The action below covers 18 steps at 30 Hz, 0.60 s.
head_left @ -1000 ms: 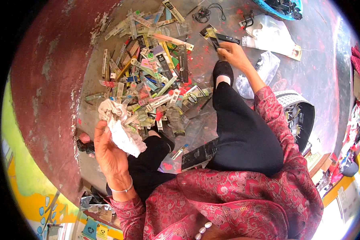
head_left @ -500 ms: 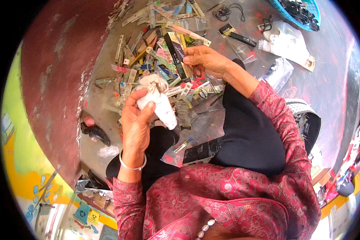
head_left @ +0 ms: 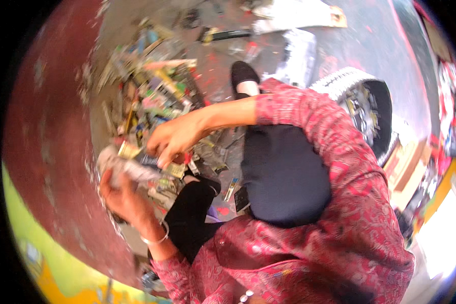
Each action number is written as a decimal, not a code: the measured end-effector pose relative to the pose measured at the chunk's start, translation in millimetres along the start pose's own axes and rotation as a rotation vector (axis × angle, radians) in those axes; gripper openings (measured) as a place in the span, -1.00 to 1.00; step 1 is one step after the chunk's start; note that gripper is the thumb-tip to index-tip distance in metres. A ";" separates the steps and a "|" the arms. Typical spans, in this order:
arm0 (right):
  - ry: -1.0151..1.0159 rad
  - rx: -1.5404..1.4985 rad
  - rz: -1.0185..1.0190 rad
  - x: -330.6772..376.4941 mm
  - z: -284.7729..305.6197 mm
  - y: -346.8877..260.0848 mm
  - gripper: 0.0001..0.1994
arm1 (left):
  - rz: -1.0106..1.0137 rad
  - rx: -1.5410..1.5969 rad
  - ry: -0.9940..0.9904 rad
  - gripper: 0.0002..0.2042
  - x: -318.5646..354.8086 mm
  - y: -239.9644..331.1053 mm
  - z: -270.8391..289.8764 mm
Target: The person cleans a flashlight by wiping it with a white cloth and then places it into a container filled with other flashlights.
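My left hand (head_left: pixel 125 201) has its fingers closed round a crumpled whitish cloth (head_left: pixel 131 168), at the left over the pile. Close above and to its right, my right hand (head_left: pixel 180 136) bends down with its fingers on a slim dark box (head_left: pixel 148 159). Pale yellowish ends of the box show on either side of the fingers. The cloth lies right against the box. Motion blurs both hands, and part of the box is hidden behind the right fingers.
A heap of mixed slim packages (head_left: pixel 162 93) covers the floor ahead. Farther off lie a long black box (head_left: pixel 230 34) and clear plastic bags (head_left: pixel 298 55). To the right stands a black-and-white container (head_left: pixel 382 99) with packages in it, near a cardboard box (head_left: pixel 408 167). A dark red wall (head_left: pixel 50 126) bounds the left.
The view has swung right. My right hand has brought the box down and left, beside the cloth in my left hand. The box has turned from upright to nearly level.
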State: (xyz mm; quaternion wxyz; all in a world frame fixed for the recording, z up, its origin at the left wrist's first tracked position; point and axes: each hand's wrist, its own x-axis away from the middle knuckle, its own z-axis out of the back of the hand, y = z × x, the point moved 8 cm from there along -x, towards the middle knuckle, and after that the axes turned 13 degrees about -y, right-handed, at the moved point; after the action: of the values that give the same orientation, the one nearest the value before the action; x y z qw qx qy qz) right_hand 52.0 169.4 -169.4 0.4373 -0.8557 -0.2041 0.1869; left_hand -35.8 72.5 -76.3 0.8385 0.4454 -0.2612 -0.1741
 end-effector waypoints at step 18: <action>0.235 0.490 0.233 15.1 20.7 -46.2 -0.67 | -0.223 -0.159 -0.162 -0.73 12.0 29.3 -52.7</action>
State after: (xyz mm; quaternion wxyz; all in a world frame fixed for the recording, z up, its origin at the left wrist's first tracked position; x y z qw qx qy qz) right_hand 45.9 215.8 -144.8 0.6273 -0.7578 -0.0013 0.1794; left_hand 6.9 116.6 -73.0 0.8229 0.3882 -0.2624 -0.3214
